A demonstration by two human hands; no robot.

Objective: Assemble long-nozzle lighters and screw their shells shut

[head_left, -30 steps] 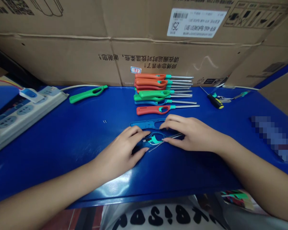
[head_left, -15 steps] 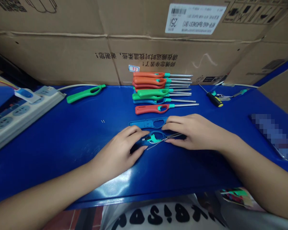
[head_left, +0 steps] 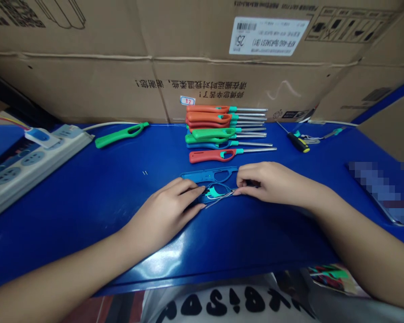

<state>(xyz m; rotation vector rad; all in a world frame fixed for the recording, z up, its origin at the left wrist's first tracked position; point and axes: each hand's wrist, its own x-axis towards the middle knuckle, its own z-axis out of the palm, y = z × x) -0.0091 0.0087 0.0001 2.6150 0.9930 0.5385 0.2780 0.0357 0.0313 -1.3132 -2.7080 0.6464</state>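
An opened blue lighter half-shell (head_left: 207, 197) lies on the table with a teal trigger (head_left: 215, 192) and thin wires in it. My left hand (head_left: 170, 204) grips its handle end between thumb and fingers, hiding much of that end. At the other end, my right hand (head_left: 269, 181) is closed in a pinch where the wires (head_left: 224, 196) meet the front tip; the exact part between its fingertips is hard to make out. Just behind lies the matching blue half-shell (head_left: 202, 174), free of both hands.
Behind the hands is a stack of red, orange, green and blue lighters (head_left: 210, 117). A green half-shell (head_left: 121, 135) and a power strip (head_left: 37, 159) are at left. Two small pins (head_left: 145, 172) lie nearby. At right are a screwdriver (head_left: 299, 142) and loose lighter parts (head_left: 314, 138). A cardboard wall (head_left: 104, 89) stands behind.
My right hand has drawn its fingers together at the lighter's front tip and come off the rear half-shell. The left hand keeps its hold. The view has tilted slightly.
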